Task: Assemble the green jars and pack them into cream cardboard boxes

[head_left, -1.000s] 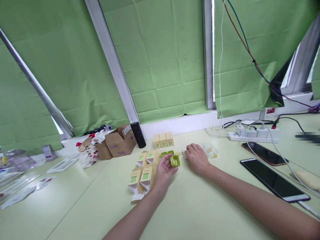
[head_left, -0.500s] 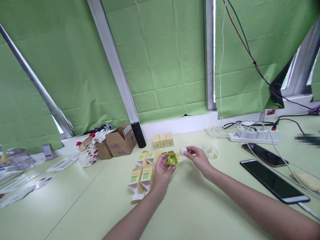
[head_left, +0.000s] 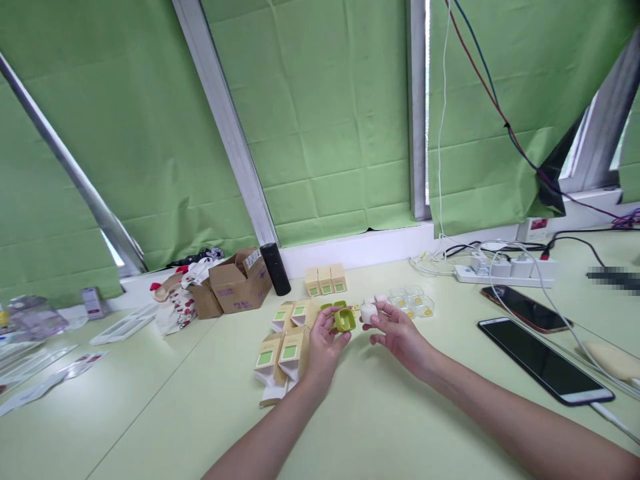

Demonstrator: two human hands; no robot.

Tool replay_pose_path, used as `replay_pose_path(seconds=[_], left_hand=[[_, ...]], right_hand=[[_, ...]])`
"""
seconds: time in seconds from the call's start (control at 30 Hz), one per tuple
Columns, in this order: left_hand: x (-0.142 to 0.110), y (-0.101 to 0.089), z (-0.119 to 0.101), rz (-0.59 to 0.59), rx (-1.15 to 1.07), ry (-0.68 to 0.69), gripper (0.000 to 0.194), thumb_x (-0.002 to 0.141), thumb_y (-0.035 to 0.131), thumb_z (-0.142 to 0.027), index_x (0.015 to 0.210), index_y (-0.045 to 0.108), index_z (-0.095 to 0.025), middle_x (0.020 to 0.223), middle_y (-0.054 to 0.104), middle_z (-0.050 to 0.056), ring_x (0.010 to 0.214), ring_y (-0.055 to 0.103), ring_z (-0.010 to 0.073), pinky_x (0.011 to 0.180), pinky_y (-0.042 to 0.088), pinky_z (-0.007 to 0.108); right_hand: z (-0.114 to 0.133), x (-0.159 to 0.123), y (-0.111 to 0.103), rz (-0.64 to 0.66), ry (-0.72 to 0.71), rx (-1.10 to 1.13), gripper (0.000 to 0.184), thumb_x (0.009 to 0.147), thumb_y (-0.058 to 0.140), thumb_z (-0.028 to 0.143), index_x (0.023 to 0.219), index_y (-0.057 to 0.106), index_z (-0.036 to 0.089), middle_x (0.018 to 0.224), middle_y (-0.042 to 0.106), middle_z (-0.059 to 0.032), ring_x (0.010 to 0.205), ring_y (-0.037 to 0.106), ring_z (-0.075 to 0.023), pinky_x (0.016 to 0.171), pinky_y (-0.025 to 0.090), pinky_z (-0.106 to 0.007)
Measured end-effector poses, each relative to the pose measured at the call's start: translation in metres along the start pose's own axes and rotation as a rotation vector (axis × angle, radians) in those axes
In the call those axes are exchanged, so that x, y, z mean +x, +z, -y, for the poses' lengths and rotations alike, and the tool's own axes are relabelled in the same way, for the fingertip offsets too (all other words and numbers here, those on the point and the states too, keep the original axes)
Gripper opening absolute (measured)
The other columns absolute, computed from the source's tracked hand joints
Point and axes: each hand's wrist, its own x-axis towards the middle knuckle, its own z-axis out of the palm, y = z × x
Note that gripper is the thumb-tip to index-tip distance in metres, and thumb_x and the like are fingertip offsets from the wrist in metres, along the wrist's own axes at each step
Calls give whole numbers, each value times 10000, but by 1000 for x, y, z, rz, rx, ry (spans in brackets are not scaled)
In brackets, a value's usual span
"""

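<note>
My left hand [head_left: 326,337] grips a small olive-green square cup [head_left: 345,320], its hollow side turned toward me. Just right of it, my right hand [head_left: 400,335] pinches a small white rounded piece [head_left: 369,313] between thumb and fingers; the two pieces are apart. Beyond the right fingertips stand clear plastic cups [head_left: 425,307] with yellow spots inside. Another white piece [head_left: 381,298] shows partly behind the right hand. More green pieces [head_left: 327,305] lie behind the left hand, partly hidden. Several small tan boxes with green labels [head_left: 267,357] stand left of my left hand.
Three tan boxes [head_left: 325,280] stand near the wall beside a black cylinder [head_left: 275,269] and an open cardboard box [head_left: 240,283]. At right are a white power strip [head_left: 505,275], cables and two phones, the nearer one [head_left: 545,360] plugged in. Plastic trays [head_left: 125,325] lie at far left.
My right hand has turned and come slightly lower with the white piece, showing more of it. Another white piece and more clear cups are now visible behind. My left hand stays nearly still.
</note>
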Motion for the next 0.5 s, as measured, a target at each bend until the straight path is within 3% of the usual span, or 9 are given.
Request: replay_pose_path(seconds=[0.3, 0.5], left_hand=[[1, 0, 5, 20, 39, 33, 540, 704, 869, -254, 1180, 616, -213, 1262, 725, 141, 1194, 676, 295, 967, 524, 395], [1, 0, 4, 29, 54, 50, 519, 700, 866, -252, 1158, 627, -212, 1219, 733, 134, 1169, 675, 291, 968, 508, 394]], right_hand=[[0, -2, 1, 21, -52, 11, 497, 589, 971, 365, 971, 679, 238, 891, 663, -12, 786, 663, -186, 667, 541, -317], [-1, 0, -1, 23, -54, -93, 428, 622, 951, 377, 944, 724, 210, 835, 674, -17, 658, 576, -133, 532, 446, -255]])
